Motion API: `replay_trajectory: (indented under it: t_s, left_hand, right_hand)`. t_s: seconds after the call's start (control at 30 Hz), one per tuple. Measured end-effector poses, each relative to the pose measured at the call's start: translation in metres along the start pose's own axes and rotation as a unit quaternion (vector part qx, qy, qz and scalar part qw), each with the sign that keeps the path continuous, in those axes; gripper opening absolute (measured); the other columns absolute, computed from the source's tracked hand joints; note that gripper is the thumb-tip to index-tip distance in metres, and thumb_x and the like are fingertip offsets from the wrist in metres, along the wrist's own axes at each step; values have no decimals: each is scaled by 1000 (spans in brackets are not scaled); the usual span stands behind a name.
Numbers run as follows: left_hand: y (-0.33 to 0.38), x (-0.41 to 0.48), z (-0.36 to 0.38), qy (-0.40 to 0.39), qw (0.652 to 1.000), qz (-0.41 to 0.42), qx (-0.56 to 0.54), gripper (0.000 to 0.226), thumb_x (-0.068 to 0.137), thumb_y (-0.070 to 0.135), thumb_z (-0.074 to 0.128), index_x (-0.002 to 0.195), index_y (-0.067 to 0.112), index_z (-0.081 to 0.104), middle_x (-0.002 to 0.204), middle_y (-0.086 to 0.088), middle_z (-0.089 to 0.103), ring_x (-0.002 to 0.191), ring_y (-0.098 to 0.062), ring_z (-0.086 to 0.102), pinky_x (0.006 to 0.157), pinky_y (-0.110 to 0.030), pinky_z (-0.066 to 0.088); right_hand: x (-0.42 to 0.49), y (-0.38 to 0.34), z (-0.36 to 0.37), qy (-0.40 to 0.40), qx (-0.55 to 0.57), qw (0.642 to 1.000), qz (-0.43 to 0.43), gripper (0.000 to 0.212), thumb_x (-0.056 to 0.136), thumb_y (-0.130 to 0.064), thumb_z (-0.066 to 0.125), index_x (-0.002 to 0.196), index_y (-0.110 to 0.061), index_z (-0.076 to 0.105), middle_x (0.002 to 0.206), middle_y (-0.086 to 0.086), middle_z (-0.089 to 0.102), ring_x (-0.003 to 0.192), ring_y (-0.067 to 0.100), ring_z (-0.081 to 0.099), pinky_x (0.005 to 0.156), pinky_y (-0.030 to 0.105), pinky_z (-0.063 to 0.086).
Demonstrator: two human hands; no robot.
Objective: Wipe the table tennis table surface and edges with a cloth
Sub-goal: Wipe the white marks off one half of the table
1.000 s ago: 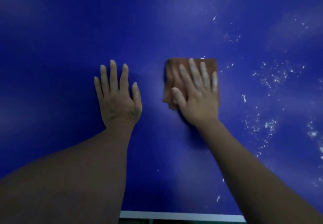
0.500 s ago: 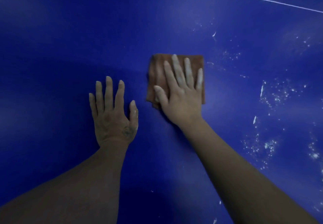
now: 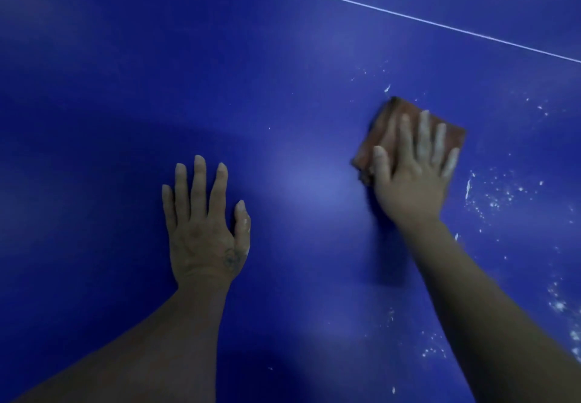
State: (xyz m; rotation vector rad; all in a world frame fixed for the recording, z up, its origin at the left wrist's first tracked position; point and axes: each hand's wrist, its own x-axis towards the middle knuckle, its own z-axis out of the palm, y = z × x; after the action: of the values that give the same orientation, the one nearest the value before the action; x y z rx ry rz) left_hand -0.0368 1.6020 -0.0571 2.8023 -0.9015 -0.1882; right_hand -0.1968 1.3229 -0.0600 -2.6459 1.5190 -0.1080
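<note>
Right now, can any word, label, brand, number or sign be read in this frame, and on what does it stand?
No readable text.
Blue table tennis table surface: only a thin white painted line and white specks, no lettering.
Folded brown cloth under the right hand: no label visible.
Dark mark on the back of the left hand: too blurred to read.

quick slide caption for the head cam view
Right hand presses a brown cloth flat on the blue table beside white specks; left hand rests open.
</note>
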Motion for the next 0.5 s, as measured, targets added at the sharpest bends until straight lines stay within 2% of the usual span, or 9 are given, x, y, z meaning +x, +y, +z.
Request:
replay_trajectory:
  t_s: [0.13,0.27,0.37,0.5]
  left_hand:
    - [-2,1,2,5,1000,7,0,68,112,49,33,174,21,25,184,-6,6,171,-29,-3,137,-57,2]
    - [-2,0,4,15,1000,4,3,68,111,49,35,173,21,28,184,-7,10,171,-28,-2,138,-56,2]
    - [-2,0,4,23,1000,9,0,68,111,48,36,172,20,29,184,-7,12,171,-29,0,138,-56,2]
    - [-2,0,4,22,1000,10,-9,68,111,48,34,172,19,30,184,-7,11,171,-29,0,137,-58,3]
  right_hand:
    - [5,-99,9,13,35,991,-131,70,106,-65,41,167,-30,38,179,-2,22,167,29,13,130,63,8]
    - [30,-175,16,1,51,980,-192,72,106,-70,35,166,-32,39,178,-4,22,167,26,13,131,61,4]
    - [61,-160,16,4,54,982,-183,71,104,-72,34,166,-37,38,178,-9,23,167,22,14,132,57,5]
    - [100,-76,5,4,33,997,-71,72,104,-73,34,167,-40,33,178,-11,21,167,20,13,133,53,5]
